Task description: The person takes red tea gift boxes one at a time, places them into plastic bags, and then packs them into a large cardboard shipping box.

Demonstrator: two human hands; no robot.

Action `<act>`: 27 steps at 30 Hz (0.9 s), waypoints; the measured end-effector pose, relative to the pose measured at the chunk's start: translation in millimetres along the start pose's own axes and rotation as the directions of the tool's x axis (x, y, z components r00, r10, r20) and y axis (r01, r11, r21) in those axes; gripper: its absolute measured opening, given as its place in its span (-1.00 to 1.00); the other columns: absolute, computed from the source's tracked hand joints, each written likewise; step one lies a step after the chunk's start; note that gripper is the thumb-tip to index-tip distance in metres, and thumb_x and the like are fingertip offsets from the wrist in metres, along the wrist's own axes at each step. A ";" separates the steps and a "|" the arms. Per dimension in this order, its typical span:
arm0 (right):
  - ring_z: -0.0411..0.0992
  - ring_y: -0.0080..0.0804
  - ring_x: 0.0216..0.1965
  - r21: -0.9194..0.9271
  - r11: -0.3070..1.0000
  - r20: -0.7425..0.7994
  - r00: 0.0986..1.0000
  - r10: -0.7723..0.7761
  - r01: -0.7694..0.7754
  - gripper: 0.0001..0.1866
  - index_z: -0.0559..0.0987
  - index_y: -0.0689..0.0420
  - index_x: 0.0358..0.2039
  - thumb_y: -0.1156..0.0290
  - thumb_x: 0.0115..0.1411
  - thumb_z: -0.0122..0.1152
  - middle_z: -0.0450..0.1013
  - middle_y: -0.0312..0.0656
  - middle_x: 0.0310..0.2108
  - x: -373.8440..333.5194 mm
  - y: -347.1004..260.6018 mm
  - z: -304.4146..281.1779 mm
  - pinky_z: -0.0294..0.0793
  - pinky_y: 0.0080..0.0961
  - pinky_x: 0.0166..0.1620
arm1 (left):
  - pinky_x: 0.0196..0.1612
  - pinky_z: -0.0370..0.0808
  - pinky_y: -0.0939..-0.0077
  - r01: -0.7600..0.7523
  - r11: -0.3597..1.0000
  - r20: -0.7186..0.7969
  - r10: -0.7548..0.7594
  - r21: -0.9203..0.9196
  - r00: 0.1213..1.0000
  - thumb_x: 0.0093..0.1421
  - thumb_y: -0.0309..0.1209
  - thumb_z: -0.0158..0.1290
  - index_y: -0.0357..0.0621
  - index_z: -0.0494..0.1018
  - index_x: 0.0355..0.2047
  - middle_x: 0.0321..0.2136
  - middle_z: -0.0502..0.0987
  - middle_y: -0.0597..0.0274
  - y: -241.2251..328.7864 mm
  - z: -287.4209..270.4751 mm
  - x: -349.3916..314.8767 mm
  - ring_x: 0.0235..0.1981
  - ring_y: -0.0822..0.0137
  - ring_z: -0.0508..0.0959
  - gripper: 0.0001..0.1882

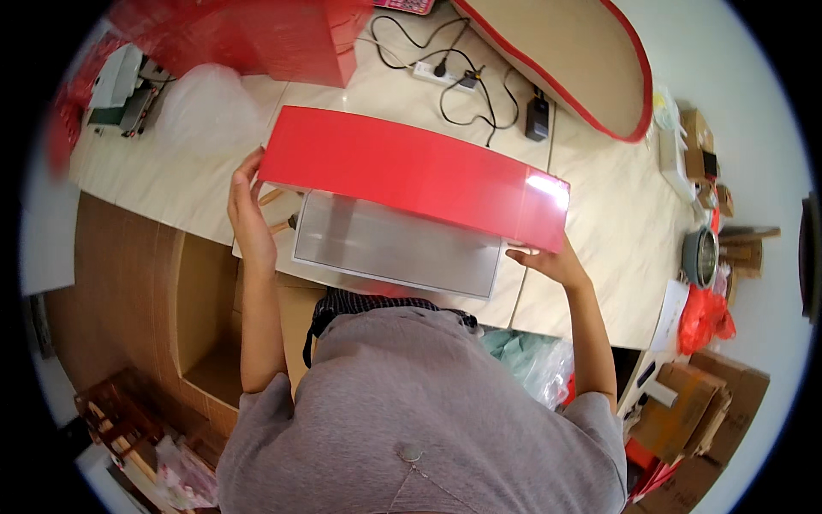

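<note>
Red glossy box lid (411,176) sits centre-frame over the pale tabletop (599,231), tilted, above a grey-lined white box base (396,248) just below it at 6 o'clock. Left hand (250,218) grips the lid's 9 o'clock end, fingers curled on its edge; right hand (552,261) holds the 4 o'clock corner from underneath. White power strip (432,73) with black cables lies at 12 o'clock, open cardboard carton (205,317) at 8 o'clock.

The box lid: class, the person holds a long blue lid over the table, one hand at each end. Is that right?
Not quite. The lid is red, not blue. The head view shows the left hand and the right hand at its two ends, over the table, as stated.
</note>
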State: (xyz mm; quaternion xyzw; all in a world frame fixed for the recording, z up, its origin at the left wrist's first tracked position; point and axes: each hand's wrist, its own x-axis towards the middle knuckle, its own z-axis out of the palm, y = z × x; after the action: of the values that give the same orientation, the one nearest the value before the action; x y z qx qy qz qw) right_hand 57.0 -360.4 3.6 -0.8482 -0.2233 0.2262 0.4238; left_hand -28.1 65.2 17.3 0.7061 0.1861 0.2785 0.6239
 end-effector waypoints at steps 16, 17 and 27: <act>0.03 -0.19 0.27 0.474 0.720 -0.681 0.729 -0.066 0.507 -0.18 -0.03 0.09 0.30 -0.28 0.23 -0.44 0.06 0.00 0.26 15.6 -33.9 35.6 -0.09 -0.26 0.29 | 0.19 0.21 0.26 0.122 0.921 0.323 0.004 -0.369 0.946 0.27 0.02 -0.27 -0.12 0.09 0.24 0.18 0.23 0.16 -35.6 6.4 39.8 0.18 0.22 0.25 -0.35; 0.02 -0.20 0.27 0.412 0.764 -0.706 0.704 -0.077 0.496 -0.19 0.01 0.14 0.28 -0.23 0.22 -0.39 0.06 0.01 0.25 20.6 -37.7 39.5 -0.08 -0.28 0.28 | 0.13 0.28 0.29 0.139 0.910 0.303 -0.016 -0.390 0.953 0.25 0.03 -0.25 -0.12 0.14 0.21 0.13 0.29 0.17 -41.2 5.2 42.4 0.13 0.26 0.32 -0.36; 0.22 -0.22 0.12 0.264 0.889 -0.849 0.528 0.029 0.375 -0.33 0.23 0.28 0.15 0.04 0.16 -0.23 0.26 -0.02 0.08 -15.3 -55.0 -9.7 0.16 -0.29 0.20 | 0.20 0.08 0.38 -0.025 0.914 0.259 0.141 -0.406 0.956 0.10 0.17 -0.17 -0.18 0.00 0.27 0.14 0.19 0.11 -30.2 79.5 -2.1 0.14 0.29 0.20 -0.12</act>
State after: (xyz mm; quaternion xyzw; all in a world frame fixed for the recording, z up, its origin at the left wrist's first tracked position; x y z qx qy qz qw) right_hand 40.0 -345.3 56.9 -0.7135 -0.0265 -0.2071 0.6689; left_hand 22.6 6.8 -18.1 0.6040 0.0042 0.2334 0.7620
